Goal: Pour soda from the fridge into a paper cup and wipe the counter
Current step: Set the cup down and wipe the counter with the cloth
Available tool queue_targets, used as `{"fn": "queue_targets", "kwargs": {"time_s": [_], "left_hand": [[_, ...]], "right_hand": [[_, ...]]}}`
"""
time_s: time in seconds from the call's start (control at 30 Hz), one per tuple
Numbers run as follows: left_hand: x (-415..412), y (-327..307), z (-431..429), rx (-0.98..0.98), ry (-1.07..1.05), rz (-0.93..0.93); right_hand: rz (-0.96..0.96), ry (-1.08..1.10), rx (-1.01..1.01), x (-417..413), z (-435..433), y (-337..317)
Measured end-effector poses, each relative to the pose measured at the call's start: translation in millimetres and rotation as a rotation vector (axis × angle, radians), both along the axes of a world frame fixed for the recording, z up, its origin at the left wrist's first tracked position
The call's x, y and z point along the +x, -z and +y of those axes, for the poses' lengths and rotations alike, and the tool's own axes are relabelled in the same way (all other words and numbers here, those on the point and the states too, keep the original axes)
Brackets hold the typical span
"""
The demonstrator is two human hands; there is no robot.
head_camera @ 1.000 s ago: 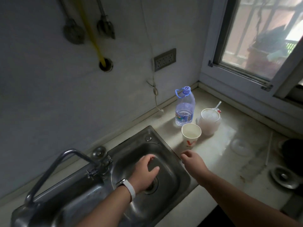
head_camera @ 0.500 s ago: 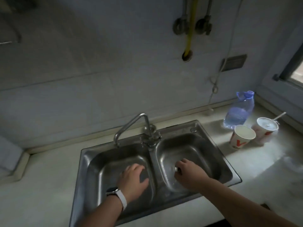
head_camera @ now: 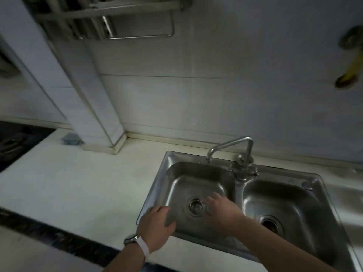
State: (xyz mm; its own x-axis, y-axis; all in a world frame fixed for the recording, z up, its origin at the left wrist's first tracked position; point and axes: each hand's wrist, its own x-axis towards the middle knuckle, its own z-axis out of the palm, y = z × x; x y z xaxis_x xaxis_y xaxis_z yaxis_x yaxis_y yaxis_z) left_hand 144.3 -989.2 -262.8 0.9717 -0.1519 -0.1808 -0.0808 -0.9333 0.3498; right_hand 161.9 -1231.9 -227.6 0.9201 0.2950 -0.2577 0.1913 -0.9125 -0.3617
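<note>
Both of my hands hang empty over the left basin of a steel double sink [head_camera: 238, 190]. My left hand [head_camera: 157, 226], with a white watch strap on the wrist, hovers at the basin's front left corner, fingers loosely bent. My right hand [head_camera: 222, 213] is beside the left drain [head_camera: 196, 206], fingers spread and blurred. The pale counter [head_camera: 78, 183] stretches to the left of the sink. No cup, bottle or cloth is in view.
A bent tap [head_camera: 233, 150] stands behind the divider between the basins. A tiled pillar [head_camera: 92, 107] meets the counter at the back left, with a small blue-grey object [head_camera: 71, 139] at its foot. A metal rack [head_camera: 110, 18] hangs above. A dark hob [head_camera: 17, 142] lies far left.
The view has swung left: the paper cup, lidded cup and water bottle have left the frame. Both hands shifted from the right basin to the left basin, still holding nothing.
</note>
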Motion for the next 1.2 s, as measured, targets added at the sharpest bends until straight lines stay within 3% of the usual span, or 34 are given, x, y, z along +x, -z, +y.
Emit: {"fn": "queue_targets", "kwargs": {"time_s": [0.37, 0.57, 0.87, 1.1, 1.2], "left_hand": [[-84.8, -35.1, 75.1, 0.003, -0.379, -0.066], [-115.8, -47.1, 113.9, 0.048, -0.487, -0.088], [-128.1, -35.2, 222.1, 0.039, -0.479, -0.109], [-139.8, -23.3, 347.3, 0.131, -0.420, -0.054], [-148.8, -28.2, 391.9, 0.182, -0.395, -0.149]], "right_hand": [[-0.012, -0.378, 0.112, 6.4, 106.8, -0.5], [0.003, -0.565, 0.087, 8.0, 168.7, 8.1], [-0.002, -0.643, 0.013, -2.1, 274.4, -2.4], [-0.115, -0.703, -0.087, -5.4, 391.9, -17.9], [-0.167, -0.696, -0.092, -7.7, 436.0, -23.7]]}}
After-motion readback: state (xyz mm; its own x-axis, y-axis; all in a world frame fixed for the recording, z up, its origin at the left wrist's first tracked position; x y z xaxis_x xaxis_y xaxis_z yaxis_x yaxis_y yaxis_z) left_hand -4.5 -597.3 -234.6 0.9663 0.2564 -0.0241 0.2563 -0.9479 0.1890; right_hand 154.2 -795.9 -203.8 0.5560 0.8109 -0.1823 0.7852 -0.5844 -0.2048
